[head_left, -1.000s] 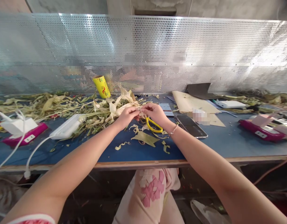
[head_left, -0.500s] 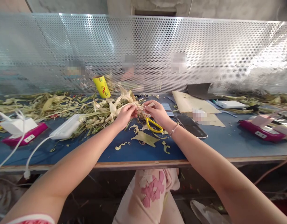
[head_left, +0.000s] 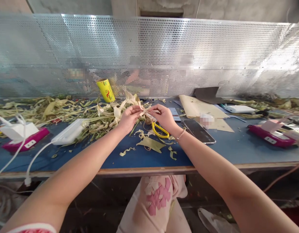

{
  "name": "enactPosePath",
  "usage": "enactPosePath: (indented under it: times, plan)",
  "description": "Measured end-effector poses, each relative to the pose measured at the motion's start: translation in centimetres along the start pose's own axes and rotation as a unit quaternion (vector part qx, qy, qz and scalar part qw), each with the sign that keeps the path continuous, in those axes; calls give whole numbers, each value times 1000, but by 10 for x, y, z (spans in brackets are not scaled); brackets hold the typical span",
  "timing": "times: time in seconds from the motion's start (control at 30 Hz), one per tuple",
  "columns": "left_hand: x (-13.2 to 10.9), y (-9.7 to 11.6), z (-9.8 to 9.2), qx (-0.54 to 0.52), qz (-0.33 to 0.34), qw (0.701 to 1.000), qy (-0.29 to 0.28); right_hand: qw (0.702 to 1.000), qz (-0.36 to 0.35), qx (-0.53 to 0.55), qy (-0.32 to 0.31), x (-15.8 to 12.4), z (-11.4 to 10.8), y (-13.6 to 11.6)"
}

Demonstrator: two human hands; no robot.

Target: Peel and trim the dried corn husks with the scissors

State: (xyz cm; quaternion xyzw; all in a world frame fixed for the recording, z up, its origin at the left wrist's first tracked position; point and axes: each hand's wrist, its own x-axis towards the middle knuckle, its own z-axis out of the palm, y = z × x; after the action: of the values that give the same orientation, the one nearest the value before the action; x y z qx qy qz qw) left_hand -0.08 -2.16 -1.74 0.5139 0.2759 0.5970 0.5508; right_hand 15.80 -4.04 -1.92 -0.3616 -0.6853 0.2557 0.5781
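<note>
My left hand (head_left: 130, 118) and my right hand (head_left: 163, 117) meet over the blue table, each closed in a pinch on a pale, dried leaf strip (head_left: 144, 111) stretched between the fingertips. The strip looks like dried husk; its exact shape is too small to make out. Beside my left hand lies a heap of dried, yellow-green plant stalks and leaves (head_left: 100, 124). Yellow-handled scissors (head_left: 161, 131) rest just below my right hand, their blades hidden. Nearer to me lie a flat piece of dried leaf (head_left: 151, 144) and several curled scraps.
A yellow tube (head_left: 106, 90) stands tilted before the perforated metal screen (head_left: 161, 48). To the right are a phone (head_left: 199, 131), brown paper (head_left: 200, 106) and a magenta power strip (head_left: 270, 137). On the left lie a white power bank (head_left: 69, 132) with a cable and another magenta strip (head_left: 39, 137).
My hands have shifted slightly; the left fingers are more extended and the right fingers have drawn level with them. The pale strip now shows between both fingertips. Things on the table stay put.
</note>
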Motion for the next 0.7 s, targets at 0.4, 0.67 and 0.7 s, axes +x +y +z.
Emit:
enactPosePath:
  times: [0.4,0.67,0.7]
  plan:
    - [1,4,-3,53,-21,998,17,983,-22,126,-129,-3,3,-1]
    - [18,-4,-23,184,104,967,139,997,45,-59,-14,8,-5,24]
    - [20,-7,-25,195,116,964,138,995,48,-87,-16,9,-6,26]
